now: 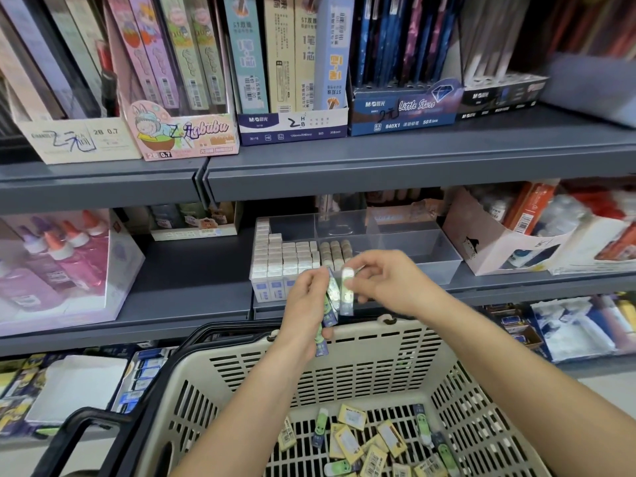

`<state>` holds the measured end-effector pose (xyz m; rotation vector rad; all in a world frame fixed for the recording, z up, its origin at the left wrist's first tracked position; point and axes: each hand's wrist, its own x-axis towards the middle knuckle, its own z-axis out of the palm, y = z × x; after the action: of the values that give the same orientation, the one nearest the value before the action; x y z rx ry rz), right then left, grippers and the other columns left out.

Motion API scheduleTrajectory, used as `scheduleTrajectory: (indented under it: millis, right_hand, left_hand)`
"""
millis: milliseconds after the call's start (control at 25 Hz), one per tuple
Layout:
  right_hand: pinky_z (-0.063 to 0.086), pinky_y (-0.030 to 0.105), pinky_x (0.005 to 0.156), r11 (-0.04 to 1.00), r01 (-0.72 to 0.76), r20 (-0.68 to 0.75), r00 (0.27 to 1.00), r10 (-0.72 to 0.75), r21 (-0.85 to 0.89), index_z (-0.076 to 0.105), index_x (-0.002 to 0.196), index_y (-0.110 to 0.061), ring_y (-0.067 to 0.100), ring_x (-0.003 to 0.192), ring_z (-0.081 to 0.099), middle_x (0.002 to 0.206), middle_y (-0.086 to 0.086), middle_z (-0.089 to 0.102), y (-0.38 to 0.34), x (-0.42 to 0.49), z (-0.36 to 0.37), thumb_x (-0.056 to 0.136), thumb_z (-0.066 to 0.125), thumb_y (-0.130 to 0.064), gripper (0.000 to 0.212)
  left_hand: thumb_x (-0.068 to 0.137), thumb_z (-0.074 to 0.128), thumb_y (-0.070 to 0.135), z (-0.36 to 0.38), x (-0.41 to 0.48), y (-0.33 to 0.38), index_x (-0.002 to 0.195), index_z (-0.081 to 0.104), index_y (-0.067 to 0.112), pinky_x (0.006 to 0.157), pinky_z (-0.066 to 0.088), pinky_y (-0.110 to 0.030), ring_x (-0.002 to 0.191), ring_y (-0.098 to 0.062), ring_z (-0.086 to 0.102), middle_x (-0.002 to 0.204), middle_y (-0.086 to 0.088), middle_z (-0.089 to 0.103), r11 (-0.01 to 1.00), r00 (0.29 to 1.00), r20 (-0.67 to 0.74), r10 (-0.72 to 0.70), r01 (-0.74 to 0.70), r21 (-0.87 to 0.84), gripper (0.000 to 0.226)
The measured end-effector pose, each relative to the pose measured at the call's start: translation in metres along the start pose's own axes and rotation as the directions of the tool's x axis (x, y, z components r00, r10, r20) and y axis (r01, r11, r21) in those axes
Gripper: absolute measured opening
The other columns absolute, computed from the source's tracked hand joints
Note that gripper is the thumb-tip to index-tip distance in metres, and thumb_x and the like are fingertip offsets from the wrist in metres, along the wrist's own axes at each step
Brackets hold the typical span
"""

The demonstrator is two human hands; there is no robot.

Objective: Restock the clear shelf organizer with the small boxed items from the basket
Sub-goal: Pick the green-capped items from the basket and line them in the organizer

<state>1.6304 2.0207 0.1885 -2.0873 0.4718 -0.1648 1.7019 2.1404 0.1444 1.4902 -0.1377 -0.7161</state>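
left hand (304,304): fingers curled around a small bunch of slim boxes (327,309), gripping them on end above the far rim of the basket.
right hand (390,280): thumb and forefinger pinch the upper part of a single box (347,292); the other fingers are loosely bent.
single box: upright, just beside the bunch in the left hand, in front of the organizer's front wall.
clear organizer (425,261): sits on the middle grey shelf (192,270), divided into compartments; the left section is packed with white boxes (280,259), the next holds a short row of brown items (335,251), and the right sections show bare clear walls.
basket (361,368): beige, slotted walls, below the hands.
loose boxes (359,438): yellow and green-blue ones scattered flat on the basket floor, some overlapping.
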Motion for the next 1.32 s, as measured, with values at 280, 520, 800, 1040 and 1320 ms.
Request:
scheduleTrajectory:
  millis: [280,520,800,1040,1320]
  right_hand:
    - [0.049,0.024,0.073,0.924,0.016,-0.254,0.960,-0.122,-0.381,0.060,0.068,-0.036,0.011,0.076,0.063,0.079,-0.013,0.067,-0.003,0.044,-0.051,0.081,0.067,-0.020,0.022]
    - [0.052,0.033,0.084,0.841,-0.057,-0.101,0.995,0.002,-0.538,0.062,0.080,-0.036,0.015,0.092,0.061,0.095,-0.008,0.067,0.021,0.067,-0.027,0.084,0.063,-0.031,0.006]
    - [0.047,0.034,0.089,0.740,-0.015,0.055,0.996,0.071,-0.673,0.066,0.106,-0.021,0.025,0.104,0.056,0.115,0.005,0.063,0.024,0.072,-0.023,0.094,0.047,-0.027,0.023]
    - [0.040,0.030,0.081,0.688,0.048,0.170,0.979,0.111,-0.724,0.060,0.100,-0.012,0.024,0.093,0.048,0.111,0.010,0.059,0.019,0.074,-0.024,0.098,0.036,-0.029,0.030]
    - [0.033,0.026,0.076,0.690,0.057,0.213,0.966,0.143,-0.722,0.048,0.084,-0.016,0.022,0.088,0.045,0.105,0.011,0.057,0.015,0.079,-0.024,0.098,0.035,-0.026,0.021]
  left_hand:
    - [0.096,0.046,0.038,-0.016,0.002,0.004,0.095,0.056,0.020,0.032,0.024,-0.016,0.048,-0.012,0.045,0.068,-0.004,0.061,0.998,1.000,0.027,0.001,0.001,-0.063,0.021]
    - [0.096,0.046,0.039,-0.019,0.004,-0.002,0.099,0.057,0.019,0.032,0.025,-0.017,0.049,-0.013,0.046,0.063,0.000,0.063,0.998,0.998,0.069,-0.008,0.013,-0.068,0.023]
    - [0.095,0.047,0.041,-0.017,0.009,-0.002,0.094,0.057,0.022,0.032,0.025,-0.017,0.048,-0.011,0.048,0.064,0.001,0.065,0.996,0.997,0.076,-0.026,0.033,-0.086,0.022]
    - [0.095,0.047,0.041,-0.012,0.009,0.001,0.094,0.056,0.021,0.033,0.024,-0.016,0.044,-0.012,0.046,0.070,-0.004,0.063,0.996,0.996,0.071,-0.056,0.061,-0.071,0.021]
    - [0.095,0.046,0.043,-0.012,0.010,0.001,0.093,0.055,0.021,0.033,0.024,-0.015,0.043,-0.012,0.045,0.065,-0.003,0.063,0.995,0.994,0.084,-0.064,0.070,-0.070,0.023]
